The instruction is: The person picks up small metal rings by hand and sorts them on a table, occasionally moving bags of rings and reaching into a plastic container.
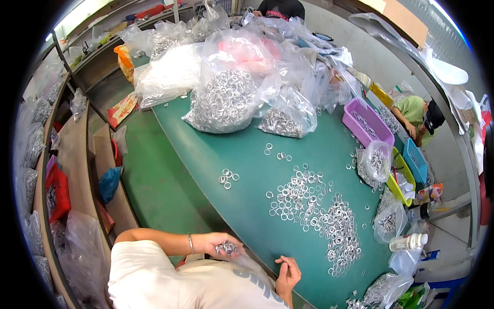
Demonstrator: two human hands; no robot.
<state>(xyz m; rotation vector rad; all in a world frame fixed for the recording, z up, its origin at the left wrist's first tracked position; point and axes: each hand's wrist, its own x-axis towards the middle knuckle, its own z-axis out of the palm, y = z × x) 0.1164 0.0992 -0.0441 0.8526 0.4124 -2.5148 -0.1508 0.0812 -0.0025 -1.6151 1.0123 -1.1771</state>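
Where rings [342, 232] lie, green tabletop [229, 149]; shelving [76, 149] at left.

metal pieces [227, 249] in left hand [221, 240] too small for counting, right forearm [286, 297] partly past lower edge

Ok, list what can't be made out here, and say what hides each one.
- Head view: the count of metal pieces in the left hand; they are small and overlap.
- Head view: whether the right hand holds anything; its curled fingers hide the palm.
- Head view: the innermost rings in the large clear bag; outer rings cover them.
- Head view: the black-shirted co-worker's head; the upper edge cuts it off.
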